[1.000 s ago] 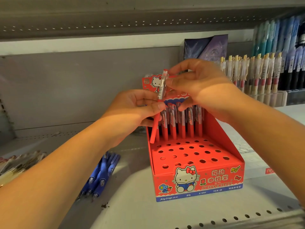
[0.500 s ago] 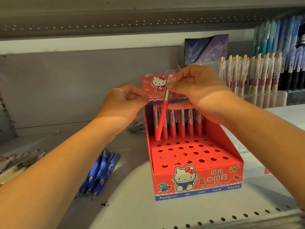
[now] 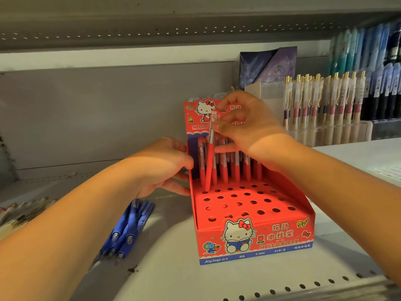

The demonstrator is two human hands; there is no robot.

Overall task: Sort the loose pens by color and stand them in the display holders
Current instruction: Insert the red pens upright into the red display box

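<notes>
pinches red pen in right hand, grips holder wall with left hand; risks missing the hole, toppling neighbouring pens.

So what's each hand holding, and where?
Right hand pinches a red pen near its clear top; left hand holds the display box by its left wall.

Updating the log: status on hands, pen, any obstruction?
Right hand pinches red pen, tip at a holder hole. Left hand holds holder's left wall. Nothing blocking; blue pens lie loose on shelf.
</notes>
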